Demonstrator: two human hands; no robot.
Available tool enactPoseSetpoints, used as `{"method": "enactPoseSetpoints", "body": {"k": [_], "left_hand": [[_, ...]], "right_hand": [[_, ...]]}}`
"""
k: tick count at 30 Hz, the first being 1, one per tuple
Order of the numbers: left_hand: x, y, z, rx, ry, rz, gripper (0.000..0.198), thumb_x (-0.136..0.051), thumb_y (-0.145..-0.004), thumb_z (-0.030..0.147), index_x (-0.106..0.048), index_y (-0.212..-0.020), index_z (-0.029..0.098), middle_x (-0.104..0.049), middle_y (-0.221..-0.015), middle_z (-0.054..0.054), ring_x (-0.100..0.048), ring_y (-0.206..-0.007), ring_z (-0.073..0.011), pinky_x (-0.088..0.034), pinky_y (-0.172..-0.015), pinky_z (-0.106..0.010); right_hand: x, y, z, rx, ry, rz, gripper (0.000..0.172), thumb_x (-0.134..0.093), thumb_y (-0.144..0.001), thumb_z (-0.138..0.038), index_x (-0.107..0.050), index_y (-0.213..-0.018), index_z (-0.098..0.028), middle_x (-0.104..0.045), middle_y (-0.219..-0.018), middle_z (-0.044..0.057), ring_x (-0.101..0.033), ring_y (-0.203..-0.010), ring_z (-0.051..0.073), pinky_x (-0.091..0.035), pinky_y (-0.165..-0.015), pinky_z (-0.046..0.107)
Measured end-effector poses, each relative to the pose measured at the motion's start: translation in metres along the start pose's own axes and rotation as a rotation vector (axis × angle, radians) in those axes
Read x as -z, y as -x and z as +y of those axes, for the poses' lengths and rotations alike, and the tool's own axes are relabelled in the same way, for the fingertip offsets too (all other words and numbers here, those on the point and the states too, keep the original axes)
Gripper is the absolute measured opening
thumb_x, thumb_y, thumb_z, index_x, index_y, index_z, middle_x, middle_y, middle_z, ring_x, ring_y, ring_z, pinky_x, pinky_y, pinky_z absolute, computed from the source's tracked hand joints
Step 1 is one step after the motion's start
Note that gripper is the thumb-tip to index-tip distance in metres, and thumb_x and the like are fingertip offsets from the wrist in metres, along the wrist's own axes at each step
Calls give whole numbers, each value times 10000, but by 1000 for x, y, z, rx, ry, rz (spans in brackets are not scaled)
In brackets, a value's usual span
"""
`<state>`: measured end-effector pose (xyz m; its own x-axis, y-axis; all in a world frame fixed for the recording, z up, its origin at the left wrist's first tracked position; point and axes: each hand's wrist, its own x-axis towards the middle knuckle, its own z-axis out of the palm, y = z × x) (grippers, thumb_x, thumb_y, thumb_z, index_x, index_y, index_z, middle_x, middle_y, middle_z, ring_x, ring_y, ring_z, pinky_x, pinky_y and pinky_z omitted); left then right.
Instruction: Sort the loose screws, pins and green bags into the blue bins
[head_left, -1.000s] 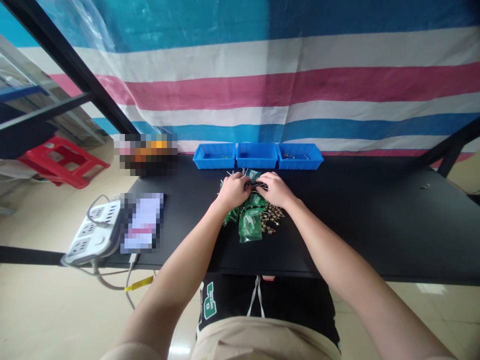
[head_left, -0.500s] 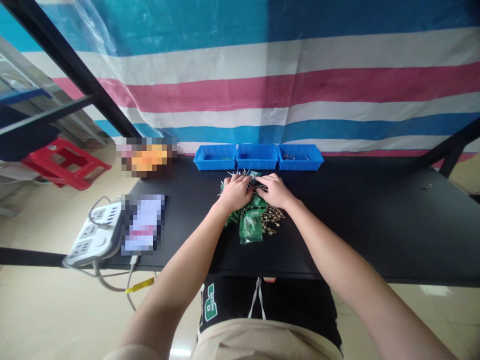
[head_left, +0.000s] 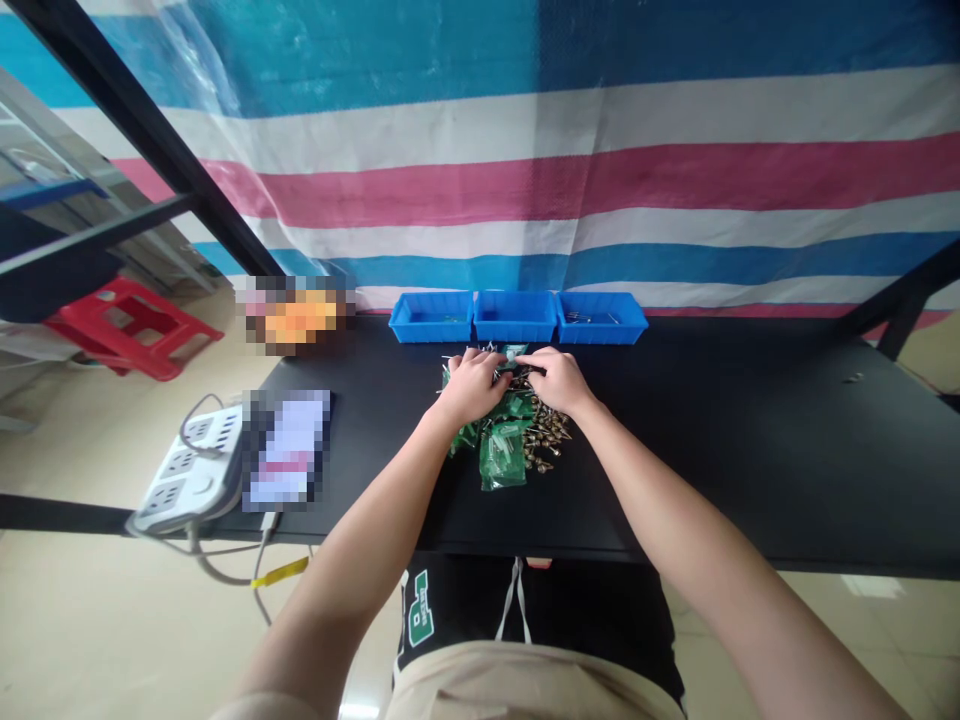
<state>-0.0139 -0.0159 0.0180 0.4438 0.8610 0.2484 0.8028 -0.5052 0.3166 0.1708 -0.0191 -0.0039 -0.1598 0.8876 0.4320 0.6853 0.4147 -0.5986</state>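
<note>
A pile of small green plastic packets (head_left: 502,455) and loose metal pieces lies in front of me. My left hand (head_left: 474,385) rests on the pile's left side, its fingers bent and apart. On the opposite side, my right hand (head_left: 559,382) has its index finger stretched towards a small pale piece (head_left: 511,355) at the back of the pile, with the thumb apart below. Thin silvery pins (head_left: 491,348) poke out beyond the left fingers. Brass-coloured, screw-like pieces (head_left: 547,430) lie below my right hand. Neither hand visibly grips anything; the fingertips are partly hidden among the pieces.
Three blue bins stand behind the pile: a left bin (head_left: 431,325), a middle bin (head_left: 515,325) and a right bin (head_left: 602,325) with a few thin pieces. On the black table's (head_left: 735,440) left are a power strip (head_left: 191,470) and a blurred-out flat item (head_left: 289,450).
My right hand's index finger now reaches out straighter, and its thumb has drawn back right from the pile's middle. The pale piece near that fingertip shows more clearly. The left hand has barely moved.
</note>
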Motion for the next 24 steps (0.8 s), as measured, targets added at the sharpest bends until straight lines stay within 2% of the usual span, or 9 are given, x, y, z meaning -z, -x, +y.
{"method": "enactPoseSetpoints", "body": {"k": [5,8,11,14,17,21,24], "left_hand": [[3,0,3,-23,27,45,217,-557,-900,368,-657,-1001,203,-683,-1087,-96,-525,-1114,-285,-370,-936,-461],[6,1,4,-77,54,70,190,-580,-890,366,-694,-926,218,-661,-1208,-81,-508,-1168,-279,-358,-954,-454],[6,2,4,-120,55,49,231,-572,-896,382,-722,-1007,247,-624,-1311,-72,-515,-1199,-283,-353,-972,-468],[5,2,3,-145,46,-24,291,-542,-908,376,-697,-1122,254,-622,-1324,-83,-550,-1197,-283,-357,-981,-474],[4,1,2,-132,52,-60,312,-526,-907,336,-656,-1172,236,-681,-1221,-81,-586,-1174,-274,-360,-990,-460],[2,-1,1,-106,64,-72,298,-545,-883,289,-607,-1159,194,-707,-1126,-86,-621,-1121,-282,-370,-977,-458],[1,-2,0,-90,86,-69,239,-537,-878,248,-578,-1107,190,-711,-1082,-79,-644,-1069,-276,-373,-972,-459]], "right_hand": [[6,-1,-8,29,-4,103,419,-487,-754,-43,-784,-996,-212,-774,-978,38,-732,-887,201,-569,-861,309],[8,-1,-11,52,0,160,414,-485,-760,-41,-783,-996,-206,-774,-986,41,-734,-910,207,-570,-872,310],[7,-1,-11,53,-11,183,372,-496,-793,-69,-787,-978,-210,-777,-969,38,-738,-899,200,-574,-857,294],[3,-1,-7,19,-29,161,312,-537,-813,-113,-788,-972,-209,-780,-945,41,-742,-803,186,-584,-792,272],[-1,-1,-2,-1,-71,113,316,-561,-797,-102,-779,-1005,-194,-780,-942,50,-728,-726,175,-588,-747,274],[-5,0,4,69,-66,43,321,-623,-749,-61,-779,-987,-208,-774,-972,54,-716,-830,202,-574,-820,319],[-5,0,5,149,-39,25,232,-653,-775,-86,-782,-922,-212,-774,-943,64,-696,-903,230,-554,-857,364]]}}
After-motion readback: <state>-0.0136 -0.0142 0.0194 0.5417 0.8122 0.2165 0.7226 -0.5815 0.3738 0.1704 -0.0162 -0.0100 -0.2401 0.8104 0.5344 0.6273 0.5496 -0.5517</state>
